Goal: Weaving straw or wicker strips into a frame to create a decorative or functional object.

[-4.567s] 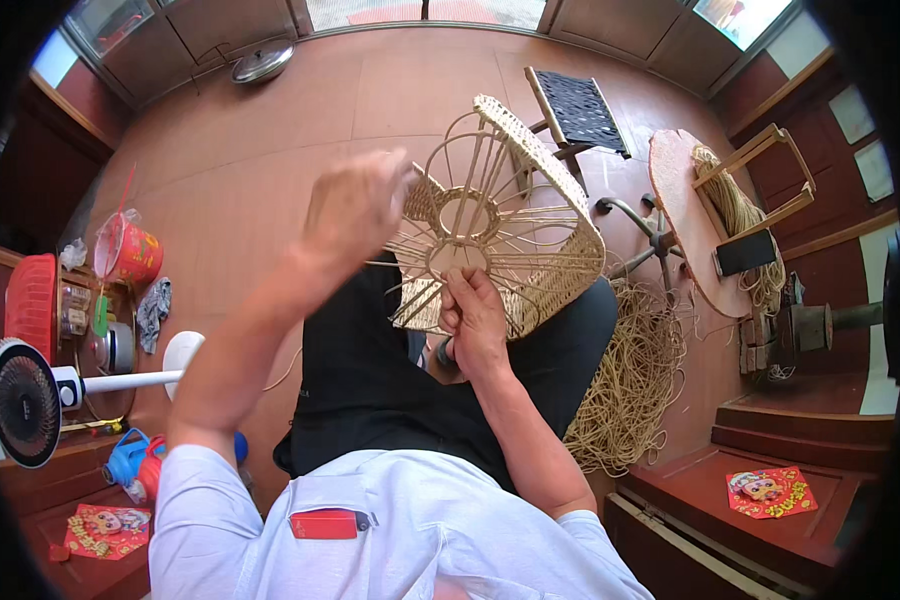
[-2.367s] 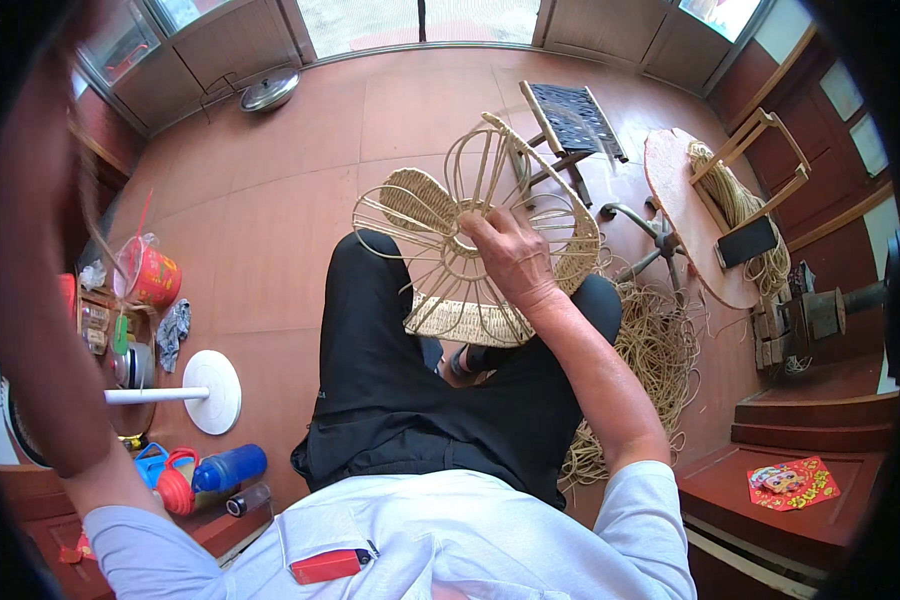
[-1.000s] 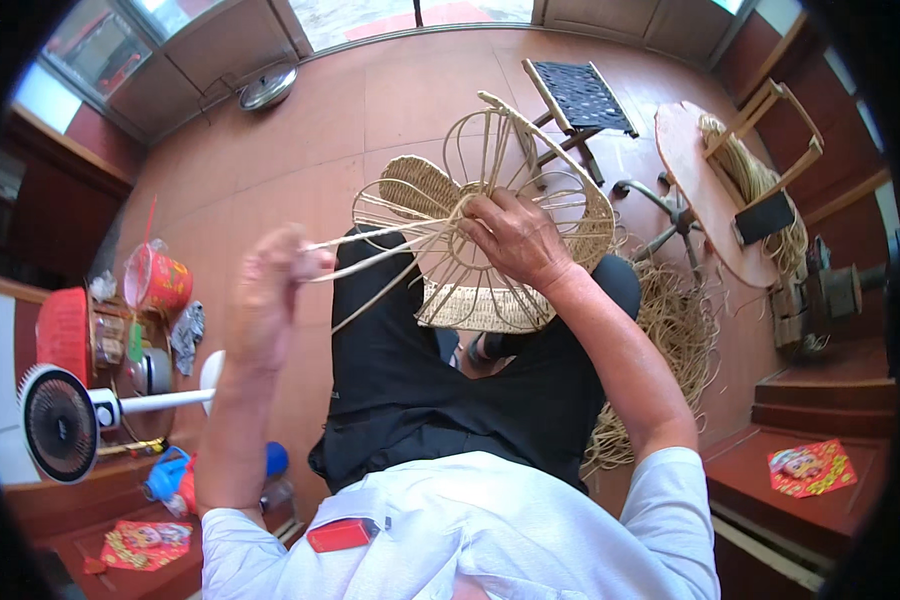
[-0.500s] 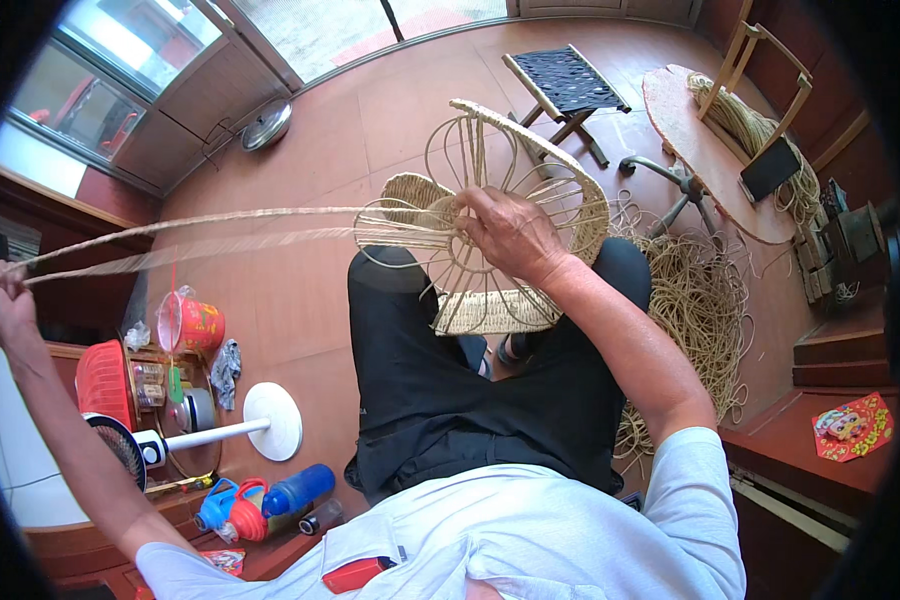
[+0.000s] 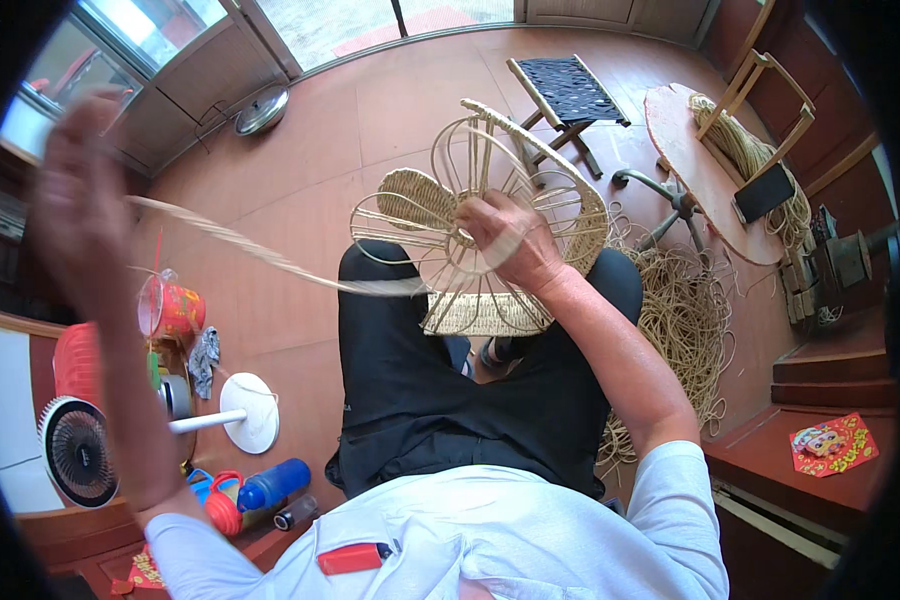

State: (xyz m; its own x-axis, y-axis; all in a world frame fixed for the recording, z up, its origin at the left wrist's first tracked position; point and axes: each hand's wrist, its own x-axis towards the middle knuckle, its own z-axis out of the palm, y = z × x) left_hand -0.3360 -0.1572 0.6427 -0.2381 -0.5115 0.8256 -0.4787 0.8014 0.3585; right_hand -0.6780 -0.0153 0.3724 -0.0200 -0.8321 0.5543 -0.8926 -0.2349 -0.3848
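Note:
Above my knees is a flower-shaped wicker piece (image 5: 410,200), with tightly woven petals at its left, front and right edges and open loops of cord between them. My right hand (image 5: 515,240) is closed on its centre, fingers pinched at the hub and hiding part of it. At the far left my left hand (image 5: 82,195) is raised and smeared by motion, so its fingers cannot be read. A pale straw cord (image 5: 270,258) runs in a curve from beside that hand toward the wicker piece above my left knee; whether the hand grips it is unclear.
A large tangle of cord (image 5: 685,330) lies on the floor to the right. Beyond it stand a round-edged table (image 5: 675,120) and a folding stool (image 5: 570,85). To my left are a fan (image 5: 78,452), a red bucket (image 5: 175,308) and a blue bottle (image 5: 275,484).
My left hand has swung up and inward from the far left. The cord, earlier stretched taut in two strands, now hangs slack and curved. My right hand stays on the hub.

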